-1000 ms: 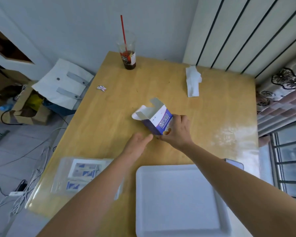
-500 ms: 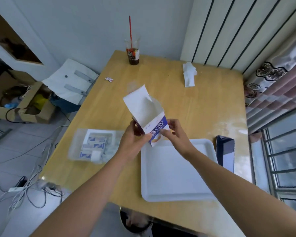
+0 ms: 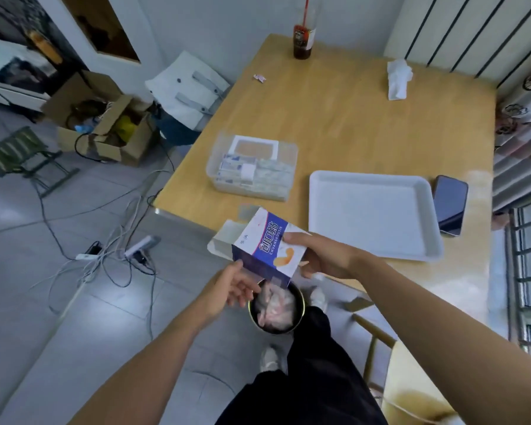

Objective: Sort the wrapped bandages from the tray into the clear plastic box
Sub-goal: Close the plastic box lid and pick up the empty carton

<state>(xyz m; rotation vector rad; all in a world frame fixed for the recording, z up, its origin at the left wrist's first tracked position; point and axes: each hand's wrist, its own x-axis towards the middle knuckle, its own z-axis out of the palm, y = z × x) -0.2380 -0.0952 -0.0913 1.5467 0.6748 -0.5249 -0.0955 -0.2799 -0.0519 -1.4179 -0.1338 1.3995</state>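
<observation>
The white tray [image 3: 371, 179] lies on the wooden table [image 3: 334, 118] with nothing in it. Left of it stands the clear plastic box [image 3: 252, 165], holding several wrapped bandages. My right hand [image 3: 322, 256] grips a blue-and-white cardboard bandage carton [image 3: 267, 246] with its flaps open, held off the table's near edge above a round bin [image 3: 276, 305] on the floor. My left hand [image 3: 230, 283] is just below the carton's lower corner, fingers apart, touching or nearly touching it.
A dark phone [image 3: 449, 204] lies right of the tray. A drink cup with a red straw [image 3: 302, 41], a crumpled tissue [image 3: 397, 78] and a small wrapper [image 3: 259, 77] sit farther back. Cables, a cardboard box [image 3: 105, 124] and a chair [image 3: 411, 378] are nearby.
The carton has moved from above the table toward me and down, past the table edge and over the floor bin. My left hand has come off the carton's side. The view has pulled back.
</observation>
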